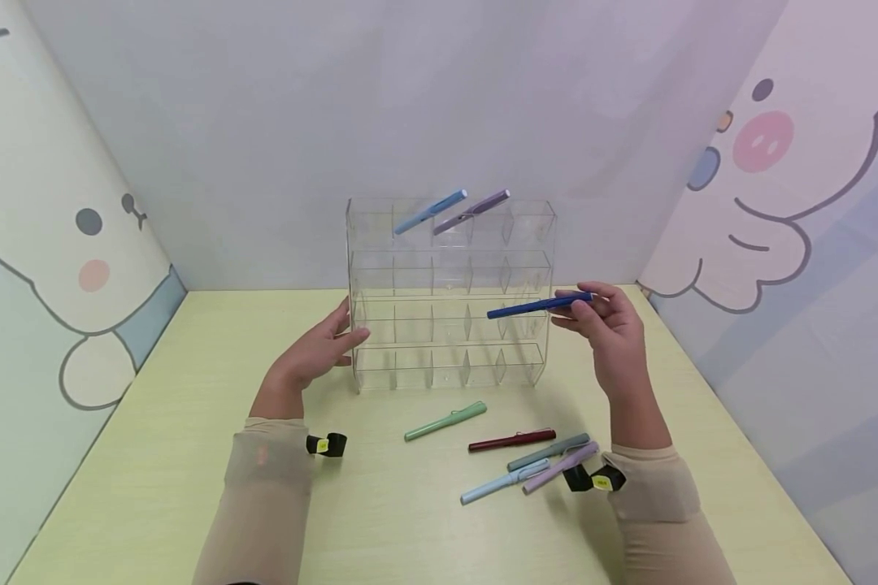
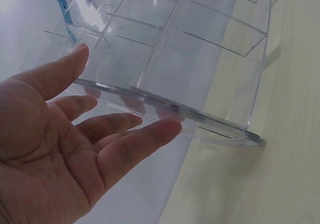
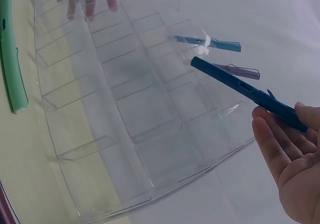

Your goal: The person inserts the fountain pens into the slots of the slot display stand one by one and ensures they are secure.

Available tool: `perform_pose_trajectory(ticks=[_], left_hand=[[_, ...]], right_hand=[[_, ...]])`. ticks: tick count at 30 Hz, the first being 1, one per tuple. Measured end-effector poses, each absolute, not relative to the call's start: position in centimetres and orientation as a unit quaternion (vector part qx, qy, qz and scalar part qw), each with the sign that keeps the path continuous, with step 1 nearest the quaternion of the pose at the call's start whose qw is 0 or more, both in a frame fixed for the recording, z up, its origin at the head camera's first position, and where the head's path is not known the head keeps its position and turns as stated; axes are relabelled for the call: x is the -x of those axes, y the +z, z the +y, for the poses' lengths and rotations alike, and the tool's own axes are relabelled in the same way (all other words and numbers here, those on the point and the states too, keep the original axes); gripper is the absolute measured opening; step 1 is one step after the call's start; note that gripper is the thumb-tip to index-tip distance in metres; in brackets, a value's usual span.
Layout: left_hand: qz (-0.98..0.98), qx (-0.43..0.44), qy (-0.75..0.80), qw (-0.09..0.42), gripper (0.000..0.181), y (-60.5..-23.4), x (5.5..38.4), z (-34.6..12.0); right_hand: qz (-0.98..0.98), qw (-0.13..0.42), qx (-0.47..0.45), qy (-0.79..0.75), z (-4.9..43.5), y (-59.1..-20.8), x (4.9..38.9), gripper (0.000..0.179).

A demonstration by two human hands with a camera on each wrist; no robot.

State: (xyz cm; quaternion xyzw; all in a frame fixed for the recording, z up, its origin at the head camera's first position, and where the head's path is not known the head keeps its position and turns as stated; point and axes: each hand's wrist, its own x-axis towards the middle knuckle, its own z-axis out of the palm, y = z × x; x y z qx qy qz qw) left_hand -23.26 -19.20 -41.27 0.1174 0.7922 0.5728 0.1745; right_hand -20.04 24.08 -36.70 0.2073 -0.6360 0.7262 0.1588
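A dark blue pen (image 1: 519,309) is pinched near its clip end between the thumb and fingers of my right hand (image 1: 618,333). It points left, in front of the right part of a clear tiered rack (image 1: 449,355). My left hand (image 1: 315,349) rests at the rack's left side, thumb over the front edge. In the left wrist view, its loosely extended fingers (image 2: 132,146) lie along the outer side panel. On the rack's top tier, a light blue pen (image 1: 430,213) and a purple pen (image 1: 471,213) lean in separate compartments, tilted up to the right.
In front of the rack lie a green pen (image 1: 446,421) and a dark red pen (image 1: 512,440). Closer to the right wrist, a grey-green pen (image 1: 547,452), a pale blue pen (image 1: 505,481) and a lilac pen (image 1: 560,468) lie bunched together. A pale curtain (image 1: 263,162) hangs behind.
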Motion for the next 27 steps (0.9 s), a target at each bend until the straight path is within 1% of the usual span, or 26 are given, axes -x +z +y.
perform_pose_trajectory(ticks=[5,14,21,27], left_hand=[[0.793,-0.119,0.574,0.168,0.078,-41.24,23.22,-19.19],[0.793,-0.108,0.573,0.178,0.079,-41.12,23.00,-19.20],[0.794,-0.103,0.571,0.182,0.083,-41.17,22.99,-19.36],[0.794,-0.112,0.572,0.173,0.081,-41.23,23.10,-19.26]], right_hand=[[-0.590,0.182,-0.194,0.762,23.96,-36.75,20.19,0.034],[-0.519,0.214,-0.182,0.807,23.65,-36.73,20.33,0.033],[-0.489,0.250,-0.165,0.819,23.56,-36.82,20.51,0.032],[-0.464,0.275,-0.162,0.826,23.58,-36.65,20.54,0.034]])
